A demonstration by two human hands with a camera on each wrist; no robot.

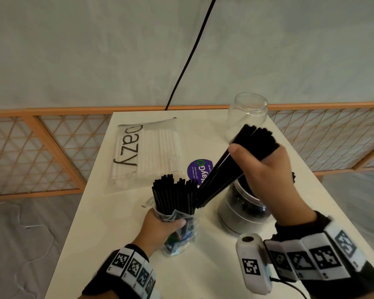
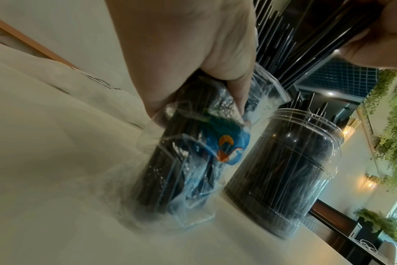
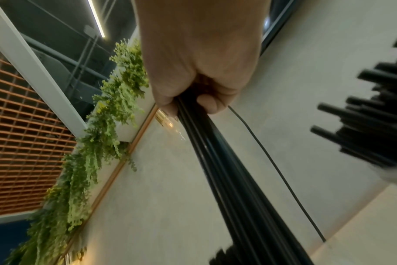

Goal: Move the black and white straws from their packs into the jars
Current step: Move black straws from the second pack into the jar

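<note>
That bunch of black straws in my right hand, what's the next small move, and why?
Probably swing the bunch of black straws right and stand it in the near jar. The right hand grips it tilted, lower ends just clear of the pack the left hand holds; that jar already holds black straws.

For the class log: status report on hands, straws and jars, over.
Left hand holds the black straw pack upright. Right hand grips a bunch of black straws over the near jar. White straws still packed; far jar empty.

White-straw pack (image 1: 147,152), centre left of the head view: "azy". Purple sticker (image 1: 198,171), frame centre: "layGO", smaller lines unreadable.
</note>
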